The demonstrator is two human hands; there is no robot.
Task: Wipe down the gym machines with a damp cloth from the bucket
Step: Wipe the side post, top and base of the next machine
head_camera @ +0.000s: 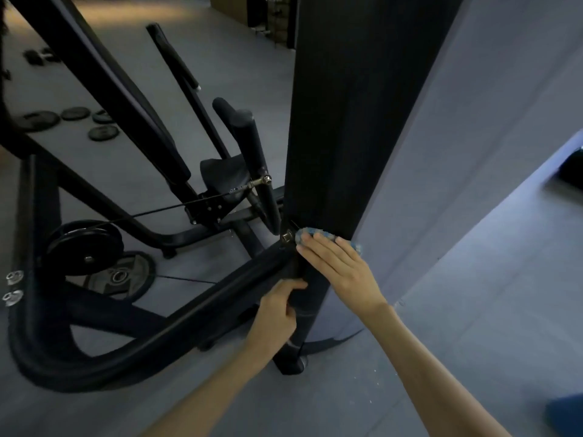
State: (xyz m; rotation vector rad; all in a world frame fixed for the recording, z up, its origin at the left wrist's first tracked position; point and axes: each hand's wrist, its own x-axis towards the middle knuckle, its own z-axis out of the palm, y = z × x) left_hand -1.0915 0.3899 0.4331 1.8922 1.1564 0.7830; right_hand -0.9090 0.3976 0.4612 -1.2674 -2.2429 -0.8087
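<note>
Head view, cloth: the blue cloth (310, 232) is flat against the low face of the black upright column (331, 137), just beside a bolt (286, 237). Only its edges show past the fingers.
Head view, right hand: the right hand (342, 268) lies spread over the cloth with fingers straight and close together, pressing rather than clutching. I judge this keeps a broad damp face on the panel.
Head view, left hand: the left hand (277, 312) sits lower, its fingers curled round the column's near edge where the curved base tube (157, 329) meets it. It looks like a brace for leaning in.
Head view, arms: both forearms reach forward and down, and the right comes in from the lower right.
Head view, bucket: I can't be sure of one. A blue shape (566, 414) in the lower right corner is cut off by the frame.
Head view, step: the wipe is low on the column. Whether the seat pad (227, 175) has been cleaned, I cannot tell.
</note>
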